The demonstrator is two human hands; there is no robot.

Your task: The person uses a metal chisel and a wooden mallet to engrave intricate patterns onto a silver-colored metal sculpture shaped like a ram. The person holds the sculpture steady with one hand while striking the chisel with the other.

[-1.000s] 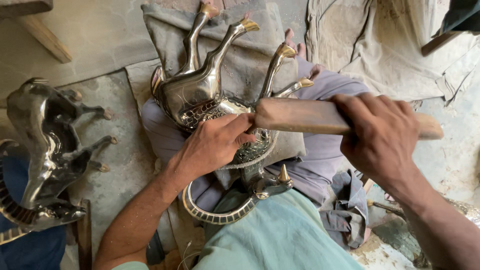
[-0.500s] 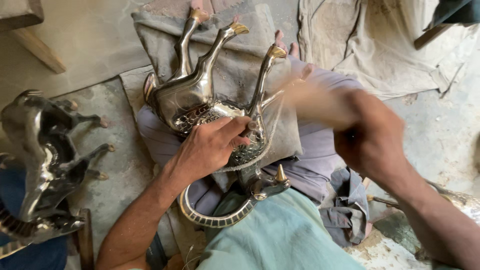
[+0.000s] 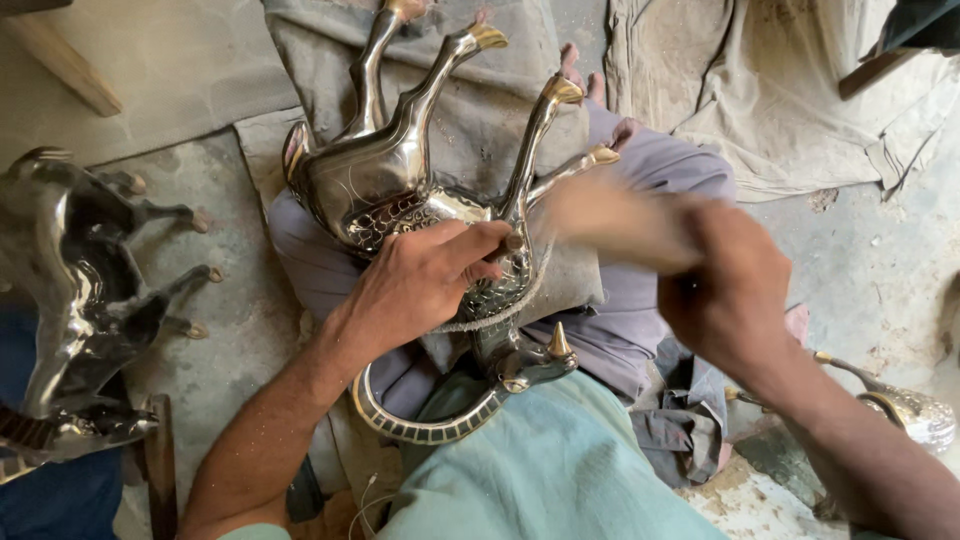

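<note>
From the head view, the brass horse figure (image 3: 420, 190) lay upside down on the grey cloth (image 3: 480, 110) across my lap, legs pointing away from me. My left hand (image 3: 420, 285) rested on its belly, fingers pinched round a small punch (image 3: 508, 243). My right hand (image 3: 725, 290), right of the horse, was clenched on a blurred wooden mallet (image 3: 600, 220). Left of the horse stood a second, darker horse figure (image 3: 80, 290)

A polished metal horse figure (image 3: 400, 190) lies upside down across the person's lap on a grey cloth, its four brass-hoofed legs pointing far, its horned head and curved neck near. A blurred wooden mallet (image 3: 610, 222) hangs just right of its belly.
</note>
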